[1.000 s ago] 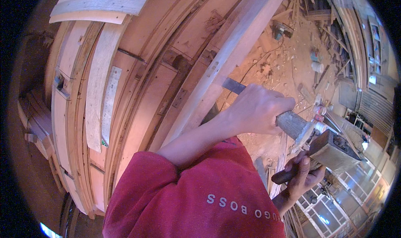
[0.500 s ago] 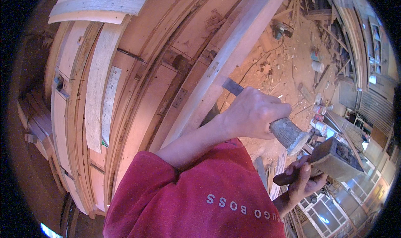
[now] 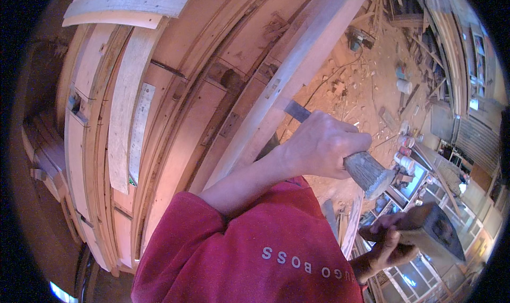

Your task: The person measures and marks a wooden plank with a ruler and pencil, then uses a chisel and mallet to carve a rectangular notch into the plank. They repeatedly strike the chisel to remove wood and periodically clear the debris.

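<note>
White capital lettering (image 3: 308, 263) stands upside down across the red shirt (image 3: 212, 250)

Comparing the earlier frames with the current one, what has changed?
The right hand has carried the mallet down and slightly right in the picture, farther from the chisel. The chisel's handle end has dipped slightly down and left. Nothing was newly gripped or released. Unchanged: the left hand's grip on the chisel, and its blade at the wooden beam.
</note>
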{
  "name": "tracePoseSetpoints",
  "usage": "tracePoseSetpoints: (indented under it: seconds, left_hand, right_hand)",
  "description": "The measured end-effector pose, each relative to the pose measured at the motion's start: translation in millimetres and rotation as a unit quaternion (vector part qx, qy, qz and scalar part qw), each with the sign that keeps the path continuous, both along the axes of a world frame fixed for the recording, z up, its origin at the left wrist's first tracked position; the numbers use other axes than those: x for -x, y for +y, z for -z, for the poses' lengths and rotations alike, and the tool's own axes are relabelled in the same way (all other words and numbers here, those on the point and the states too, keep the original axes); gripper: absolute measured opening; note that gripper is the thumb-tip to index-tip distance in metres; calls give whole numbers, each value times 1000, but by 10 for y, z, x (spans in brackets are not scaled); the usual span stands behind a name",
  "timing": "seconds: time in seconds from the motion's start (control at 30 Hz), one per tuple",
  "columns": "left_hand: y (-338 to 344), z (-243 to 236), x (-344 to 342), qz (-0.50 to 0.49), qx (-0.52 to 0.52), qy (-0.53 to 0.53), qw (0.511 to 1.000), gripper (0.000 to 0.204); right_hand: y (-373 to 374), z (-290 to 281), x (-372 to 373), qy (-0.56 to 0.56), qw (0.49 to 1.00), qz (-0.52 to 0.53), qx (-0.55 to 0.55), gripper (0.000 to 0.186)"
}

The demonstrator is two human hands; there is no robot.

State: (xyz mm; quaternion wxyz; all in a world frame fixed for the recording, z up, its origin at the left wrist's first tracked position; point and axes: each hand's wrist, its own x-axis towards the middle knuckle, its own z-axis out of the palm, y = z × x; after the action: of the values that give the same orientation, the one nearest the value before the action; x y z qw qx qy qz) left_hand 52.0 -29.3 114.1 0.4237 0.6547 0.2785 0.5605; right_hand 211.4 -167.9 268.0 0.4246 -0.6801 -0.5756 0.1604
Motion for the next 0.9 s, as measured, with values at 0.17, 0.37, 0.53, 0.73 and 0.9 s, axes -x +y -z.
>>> tracePoseSetpoints:
  seconds: [0.17, 0.37, 0.53, 0.73, 0.9]
  left_hand:
    - [-17, 1, -23, -4, -3, 5, 1000, 26]
    - [-7, 29, -19, -7, 0, 10, 1000, 25]
    - [-18, 39, -57, -13, 2, 8, 1000, 23]
    - [-14, 25, -56, 7, 16, 11, 1000, 22]
    - [6, 74, -90, -7, 10, 22, 1000, 21]
  right_hand:
    - [55, 20, -2, -193, 978, -26, 81, 59]
    - [59, -40, 66, -77, 995, -3, 58, 48]
    - [81, 76, -3, -236, 966, -11, 105, 32]
    - [27, 29, 101, 55, 995, 40, 73, 38]
    - [52, 88, -141, -198, 967, -10, 160, 34]
